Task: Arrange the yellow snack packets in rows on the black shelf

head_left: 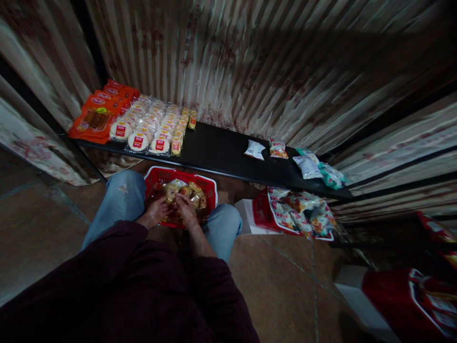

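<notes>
A red shopping basket (210, 190) with a white rim sits between my knees, and several small gold-wrapped snack packets (194, 188) lie loose in it. Over the basket, my left hand (157, 210) has its fingers closed at the side of a gold snack packet (171, 194). My right hand (187, 209) reaches in from the other side, fingers bent and pinching at the same packet. Dim light blurs the exact fingertip contact.
A low black shelf (221, 147) holds orange snack bags (94, 116), rows of round white crackers (139, 138), upright gold packets (177, 140) and several small bags (277, 148). Another red basket (262, 209) of bags stands right, on a white box (246, 214). Patterned curtains (200, 57) hang behind.
</notes>
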Demonstrator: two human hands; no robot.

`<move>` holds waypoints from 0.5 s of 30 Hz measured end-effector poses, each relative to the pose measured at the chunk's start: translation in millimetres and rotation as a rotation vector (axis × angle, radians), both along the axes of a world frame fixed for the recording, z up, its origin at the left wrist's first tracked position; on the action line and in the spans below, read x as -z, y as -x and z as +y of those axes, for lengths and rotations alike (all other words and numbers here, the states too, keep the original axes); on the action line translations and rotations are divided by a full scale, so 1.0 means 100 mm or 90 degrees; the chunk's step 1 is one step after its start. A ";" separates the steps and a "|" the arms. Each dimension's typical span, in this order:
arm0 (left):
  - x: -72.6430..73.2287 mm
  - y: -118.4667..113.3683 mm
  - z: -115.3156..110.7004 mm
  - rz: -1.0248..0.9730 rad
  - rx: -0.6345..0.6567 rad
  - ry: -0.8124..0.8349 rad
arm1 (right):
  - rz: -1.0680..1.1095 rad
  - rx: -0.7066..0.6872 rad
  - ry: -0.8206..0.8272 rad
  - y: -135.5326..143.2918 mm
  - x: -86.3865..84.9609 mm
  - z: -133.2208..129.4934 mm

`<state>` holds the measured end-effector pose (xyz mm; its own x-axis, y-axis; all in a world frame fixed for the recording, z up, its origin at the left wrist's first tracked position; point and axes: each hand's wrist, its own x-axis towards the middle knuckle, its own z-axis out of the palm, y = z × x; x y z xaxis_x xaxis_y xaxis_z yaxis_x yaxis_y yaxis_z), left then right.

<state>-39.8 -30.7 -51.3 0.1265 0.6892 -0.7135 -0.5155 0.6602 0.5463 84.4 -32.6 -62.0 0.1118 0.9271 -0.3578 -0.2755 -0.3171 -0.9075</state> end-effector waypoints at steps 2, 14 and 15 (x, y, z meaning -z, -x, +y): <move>0.01 0.00 0.00 0.011 0.006 -0.019 | -0.014 -0.008 0.005 0.01 -0.01 -0.01; 0.08 -0.04 -0.04 0.141 0.034 -0.121 | -0.071 -0.049 -0.012 0.02 0.07 -0.01; 0.08 -0.05 -0.04 0.170 0.038 -0.139 | -0.072 -0.051 -0.012 0.02 0.06 -0.01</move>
<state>-35.0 -34.5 -59.3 -0.0004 0.8265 -0.5630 -0.2993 0.5371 0.7887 82.7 -34.1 -68.1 0.0750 0.9413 -0.3292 -0.1460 -0.3162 -0.9374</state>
